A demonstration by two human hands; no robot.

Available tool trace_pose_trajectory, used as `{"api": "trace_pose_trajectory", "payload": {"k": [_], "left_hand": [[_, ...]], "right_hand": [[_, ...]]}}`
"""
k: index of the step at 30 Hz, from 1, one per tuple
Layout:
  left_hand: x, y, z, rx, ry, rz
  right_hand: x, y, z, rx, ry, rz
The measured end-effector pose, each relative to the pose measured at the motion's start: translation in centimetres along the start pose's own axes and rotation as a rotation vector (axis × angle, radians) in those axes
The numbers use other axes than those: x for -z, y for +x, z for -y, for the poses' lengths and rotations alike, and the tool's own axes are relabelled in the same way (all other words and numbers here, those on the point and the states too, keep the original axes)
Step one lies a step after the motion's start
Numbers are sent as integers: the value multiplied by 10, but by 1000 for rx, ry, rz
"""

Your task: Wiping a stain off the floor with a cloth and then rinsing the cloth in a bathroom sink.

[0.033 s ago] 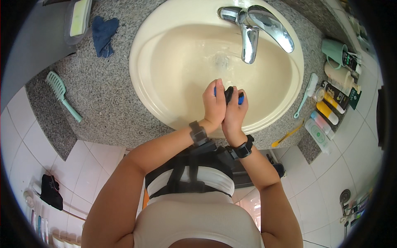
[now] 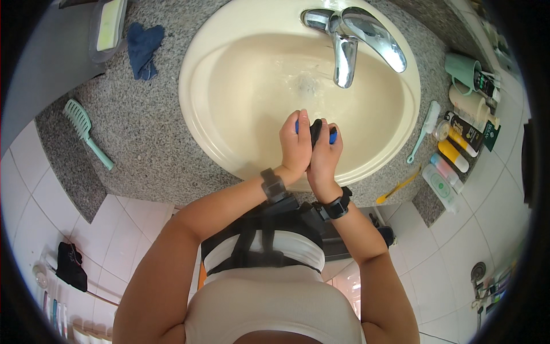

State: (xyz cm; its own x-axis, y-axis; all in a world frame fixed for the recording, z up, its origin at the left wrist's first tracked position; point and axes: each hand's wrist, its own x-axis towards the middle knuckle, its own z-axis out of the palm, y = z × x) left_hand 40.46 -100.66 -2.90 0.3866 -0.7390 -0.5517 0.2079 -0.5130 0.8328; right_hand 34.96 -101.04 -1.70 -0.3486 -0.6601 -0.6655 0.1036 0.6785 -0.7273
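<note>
Over the near part of the cream oval sink (image 2: 197, 109), my two hands are close together with the wrists touching. My left hand (image 2: 295, 148) is closed, thumb pointing away from me. Beside it, my right hand (image 2: 325, 157) is closed too. Both grip a small black and blue thing (image 2: 315, 131); its black part shows between the hands and blue bits show by the fingers. The rest is hidden, so its kind is unclear. Beyond them, the chrome faucet (image 2: 345, 60) reaches over the basin, and ripples show near the drain (image 2: 307, 86).
On the grey speckled counter (image 2: 143, 137), a mint hairbrush (image 2: 89, 135), a dark blue cloth (image 2: 144, 50) and a soap dish (image 2: 110, 26) lie left. To the right are a mint-handled brush (image 2: 424, 132), a yellow toothbrush (image 2: 398, 186), several tubes (image 2: 452, 155) and a green mug (image 2: 461, 71).
</note>
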Motion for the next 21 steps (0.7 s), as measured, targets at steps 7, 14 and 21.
{"api": "trace_pose_trajectory", "payload": {"k": [7,14,21], "left_hand": [[31,4,19,47,17,103],[54,24,15,123,177,241],[62,39,3,-85,148,176]], "right_hand": [[5,3,16,-256,226,104],[23,35,6,-79,-82,301],[36,74,10,161,-286,367]]}}
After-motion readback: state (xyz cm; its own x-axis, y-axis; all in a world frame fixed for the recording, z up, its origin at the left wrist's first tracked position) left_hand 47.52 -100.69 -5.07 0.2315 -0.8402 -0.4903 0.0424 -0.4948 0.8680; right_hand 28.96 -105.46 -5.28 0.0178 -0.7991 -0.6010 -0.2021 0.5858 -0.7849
